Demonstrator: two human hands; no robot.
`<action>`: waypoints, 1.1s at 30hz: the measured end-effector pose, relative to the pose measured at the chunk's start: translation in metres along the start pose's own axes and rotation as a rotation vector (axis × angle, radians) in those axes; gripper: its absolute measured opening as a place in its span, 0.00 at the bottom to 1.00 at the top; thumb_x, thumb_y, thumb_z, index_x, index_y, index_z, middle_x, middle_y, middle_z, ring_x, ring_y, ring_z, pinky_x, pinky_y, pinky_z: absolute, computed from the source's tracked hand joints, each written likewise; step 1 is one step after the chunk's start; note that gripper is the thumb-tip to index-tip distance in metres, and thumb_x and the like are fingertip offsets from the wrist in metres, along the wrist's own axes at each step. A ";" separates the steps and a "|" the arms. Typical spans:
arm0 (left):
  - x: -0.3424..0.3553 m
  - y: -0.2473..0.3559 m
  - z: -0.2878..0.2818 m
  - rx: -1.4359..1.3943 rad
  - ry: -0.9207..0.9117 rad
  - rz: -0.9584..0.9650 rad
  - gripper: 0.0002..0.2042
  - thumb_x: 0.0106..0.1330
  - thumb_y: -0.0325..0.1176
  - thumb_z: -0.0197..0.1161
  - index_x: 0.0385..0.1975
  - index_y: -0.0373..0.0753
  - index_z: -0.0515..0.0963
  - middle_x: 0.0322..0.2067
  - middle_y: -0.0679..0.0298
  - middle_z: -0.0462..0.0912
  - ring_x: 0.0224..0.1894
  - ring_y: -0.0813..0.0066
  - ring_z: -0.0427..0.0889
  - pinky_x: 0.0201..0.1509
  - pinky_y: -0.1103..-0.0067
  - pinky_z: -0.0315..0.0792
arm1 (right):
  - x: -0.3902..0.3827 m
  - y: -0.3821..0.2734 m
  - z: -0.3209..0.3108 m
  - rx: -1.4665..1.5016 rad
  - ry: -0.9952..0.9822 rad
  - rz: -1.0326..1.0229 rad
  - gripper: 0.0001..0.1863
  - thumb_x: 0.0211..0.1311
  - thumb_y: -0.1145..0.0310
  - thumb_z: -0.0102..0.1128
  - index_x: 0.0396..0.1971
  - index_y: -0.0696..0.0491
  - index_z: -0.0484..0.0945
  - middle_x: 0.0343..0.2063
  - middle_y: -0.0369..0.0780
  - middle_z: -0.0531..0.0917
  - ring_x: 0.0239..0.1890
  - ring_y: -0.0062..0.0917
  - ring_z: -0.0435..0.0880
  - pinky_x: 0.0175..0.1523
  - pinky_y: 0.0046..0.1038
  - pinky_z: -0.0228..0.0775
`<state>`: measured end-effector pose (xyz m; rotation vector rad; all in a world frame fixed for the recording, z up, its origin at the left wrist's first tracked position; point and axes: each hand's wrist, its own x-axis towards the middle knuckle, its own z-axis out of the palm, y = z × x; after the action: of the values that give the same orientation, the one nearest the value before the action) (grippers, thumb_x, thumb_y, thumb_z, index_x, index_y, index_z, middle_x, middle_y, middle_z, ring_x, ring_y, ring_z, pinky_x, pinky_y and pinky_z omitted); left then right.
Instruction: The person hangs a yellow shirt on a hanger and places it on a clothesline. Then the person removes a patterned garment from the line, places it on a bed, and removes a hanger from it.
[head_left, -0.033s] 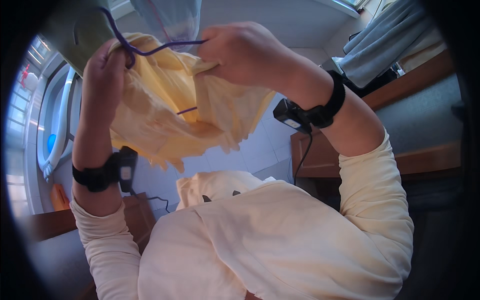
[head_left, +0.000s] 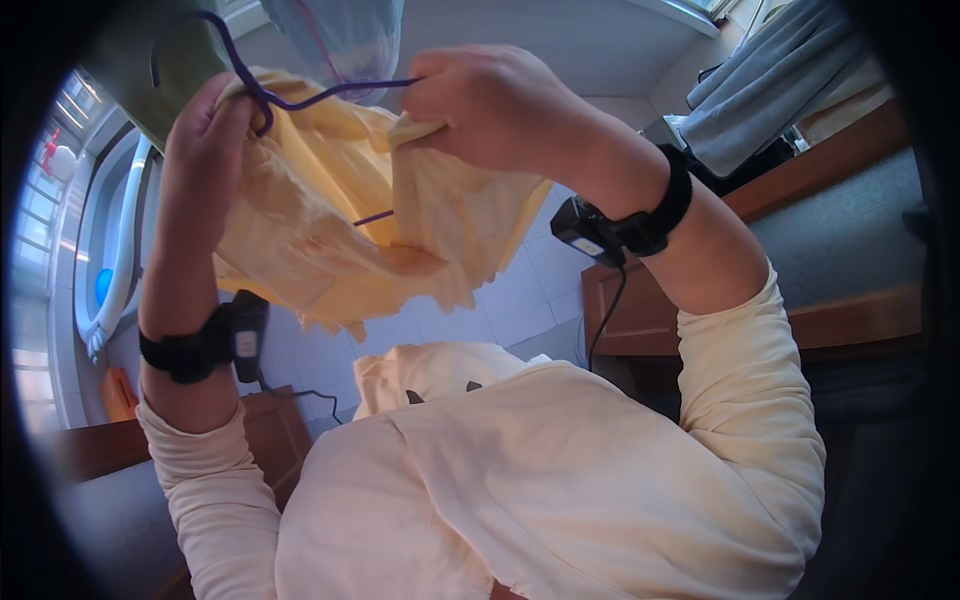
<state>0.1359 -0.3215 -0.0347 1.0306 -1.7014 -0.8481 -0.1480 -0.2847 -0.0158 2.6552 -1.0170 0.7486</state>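
Observation:
A purple clothes hanger (head_left: 305, 103) is partly inside a pale yellow garment (head_left: 310, 240) with a ruffled lower edge. Its hook sticks out at the top left, and a short piece of the hanger shows again lower down among the folds. My left hand (head_left: 207, 150) is closed on the garment's edge beside the base of the hook. With bent fingers, my right hand (head_left: 490, 105) grips the tip of one hanger arm and the fabric just below it. Cloth hides most of the hanger's lower part. Both hands are raised, and the garment hangs between them.
A translucent bag (head_left: 345, 45) hangs behind the garment. At upper right a grey cloth (head_left: 765, 95) drapes near a wooden-edged cabinet (head_left: 850, 165). On the left are a pale blue-and-white plastic tub (head_left: 120, 230) and an orange object (head_left: 119, 393). Thin cables trail from black wrist straps (head_left: 665, 205).
My left hand and forearm have shifted slightly left, drawing the garment's left side with them. The right hand has barely moved, and both grips are the same.

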 end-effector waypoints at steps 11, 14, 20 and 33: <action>-0.031 0.005 0.021 0.399 -0.240 0.379 0.28 0.58 0.31 0.69 0.59 0.42 0.66 0.44 0.55 0.76 0.40 0.67 0.79 0.47 0.76 0.75 | -0.025 0.018 -0.016 0.394 0.086 0.350 0.10 0.50 0.63 0.70 0.29 0.51 0.82 0.35 0.37 0.80 0.39 0.31 0.78 0.46 0.30 0.69; -0.032 0.000 0.025 0.466 -0.237 0.310 0.12 0.61 0.32 0.68 0.41 0.37 0.76 0.30 0.64 0.77 0.32 0.76 0.75 0.38 0.80 0.71 | -0.025 -0.001 -0.001 -0.003 0.135 0.019 0.09 0.49 0.62 0.70 0.27 0.50 0.82 0.40 0.36 0.79 0.48 0.32 0.74 0.55 0.34 0.64; -0.030 -0.002 0.030 0.108 -0.182 0.035 0.07 0.66 0.32 0.64 0.32 0.36 0.75 0.24 0.74 0.72 0.29 0.88 0.67 0.33 0.86 0.66 | -0.045 -0.033 0.021 -0.196 0.163 -0.083 0.04 0.47 0.68 0.60 0.25 0.50 0.80 0.50 0.35 0.74 0.51 0.30 0.73 0.56 0.34 0.65; -0.046 0.000 0.049 -0.470 -0.400 -0.357 0.19 0.63 0.24 0.60 0.55 0.41 0.70 0.34 0.71 0.76 0.37 0.85 0.76 0.42 0.85 0.71 | -0.037 -0.041 0.053 0.113 -0.539 0.098 0.10 0.50 0.67 0.62 0.33 0.52 0.82 0.25 0.43 0.82 0.32 0.39 0.83 0.39 0.34 0.74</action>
<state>0.0987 -0.2758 -0.0666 0.8830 -1.5348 -1.6874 -0.1239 -0.2517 -0.0807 3.0010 -1.2610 0.0934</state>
